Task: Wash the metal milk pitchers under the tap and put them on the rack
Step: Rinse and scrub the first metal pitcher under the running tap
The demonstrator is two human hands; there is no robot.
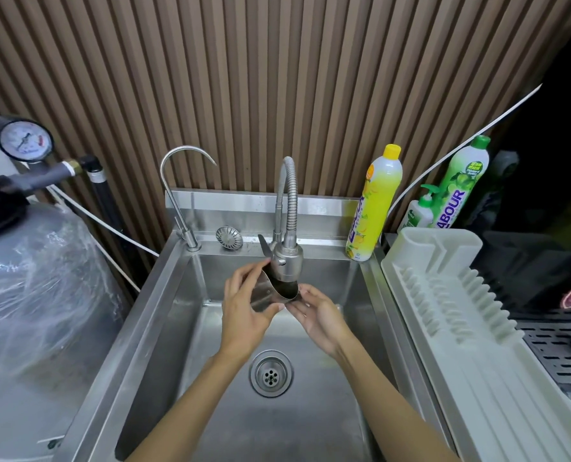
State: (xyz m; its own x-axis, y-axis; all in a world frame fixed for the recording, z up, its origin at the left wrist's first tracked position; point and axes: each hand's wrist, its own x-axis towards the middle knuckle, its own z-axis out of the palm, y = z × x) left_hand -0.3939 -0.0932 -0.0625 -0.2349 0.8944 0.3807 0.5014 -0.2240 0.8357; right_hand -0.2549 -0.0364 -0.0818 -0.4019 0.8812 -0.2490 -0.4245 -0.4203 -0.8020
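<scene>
A small metal milk pitcher (pixel 266 293) is held tilted over the steel sink (pixel 164 328), its mouth right under the flexible tap's spray head (pixel 287 261). My left hand (pixel 244 311) grips the pitcher's body from the left and below. My right hand (pixel 320 315) touches the pitcher's rim with its fingertips, palm up. The white plastic dish rack (pixel 460 311) stands to the right of the sink with nothing on it. I cannot tell whether water is running.
A thin gooseneck tap (pixel 177 195) and a loose strainer (pixel 229 236) sit on the sink's back ledge. Yellow (pixel 375 201) and green (pixel 460 185) detergent bottles stand at the back right. A wrapped grey tank (pixel 27 295) is on the left, a perforated metal tray (pixel 557 348) far right.
</scene>
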